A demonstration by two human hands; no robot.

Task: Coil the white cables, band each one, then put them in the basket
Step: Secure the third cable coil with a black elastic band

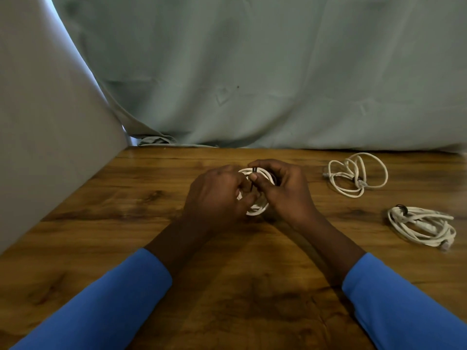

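Observation:
Both hands meet over the middle of the wooden table (pixel 126 248), holding a coiled white cable (pixel 260 208) between them. My left hand (pixel 214 195) grips the coil's left side with curled fingers. My right hand (pixel 283 188) pinches a thin black band (pixel 253 171) at the top of the coil. Most of the coil is hidden by the fingers. Two more white cables lie to the right: a loose coil (pixel 357 174) further back, and a coil (pixel 422 224) with a black band on it nearer the right edge. No basket is in view.
A grey-green curtain (pixel 252 72) hangs along the table's far edge. A pale grey surface (pixel 38 122) rises at the left side of the table. Blue sleeves cover both forearms.

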